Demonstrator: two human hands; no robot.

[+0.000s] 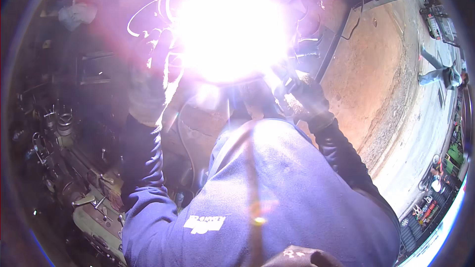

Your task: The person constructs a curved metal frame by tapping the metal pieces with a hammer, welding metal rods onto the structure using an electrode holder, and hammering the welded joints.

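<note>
Head view: A white-violet glare [231,34] fills the upper centre and hides whatever lies within it. My gloved hands stand apart, one on each side below it. My right hand [311,99] is at the glare's lower right, next to a narrow tool [291,80]. The tool's long axis runs obliquely, from the glove toward the upper left; its far end points into the glare and cannot be seen. Whether my right fingers are closed on it, I cannot tell. My left hand [145,100] is in shadow at the glare's lower left; its grip cannot be told either. A thin cable [184,141] hangs between my forearms. My blue sweatshirt [297,188] occupies the lower centre. At left is a machine [91,212] with levers; at right, a brown floor [366,64] and, farther off, a person in jeans [438,74].
</note>
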